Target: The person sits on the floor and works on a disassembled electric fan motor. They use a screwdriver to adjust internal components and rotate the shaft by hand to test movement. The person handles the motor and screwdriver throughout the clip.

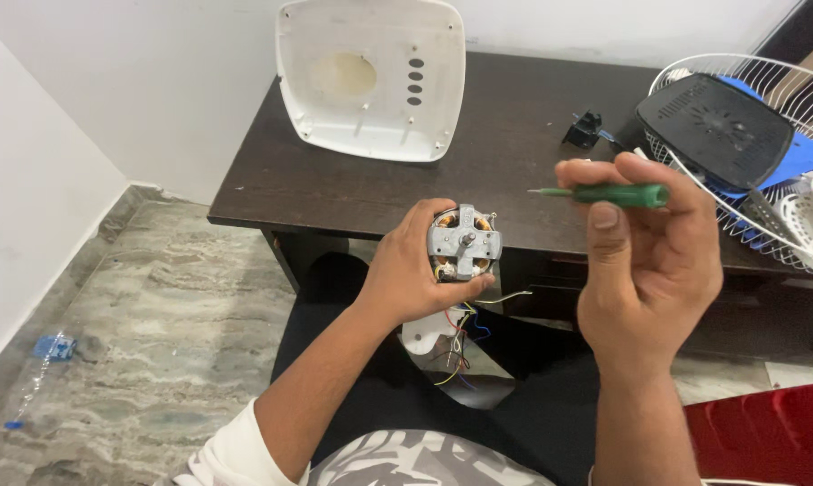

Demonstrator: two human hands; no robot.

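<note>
Mid-frame, the left hand (415, 270) has its fingers wrapped round a motor (463, 243); the right hand (645, 261) pinches a green screwdriver (609, 193) just right of it.

Motor (463, 245) left of screwdriver (615, 194); table (514, 144) behind both; cover (370, 76) on table, left of grille (766, 135).
</note>
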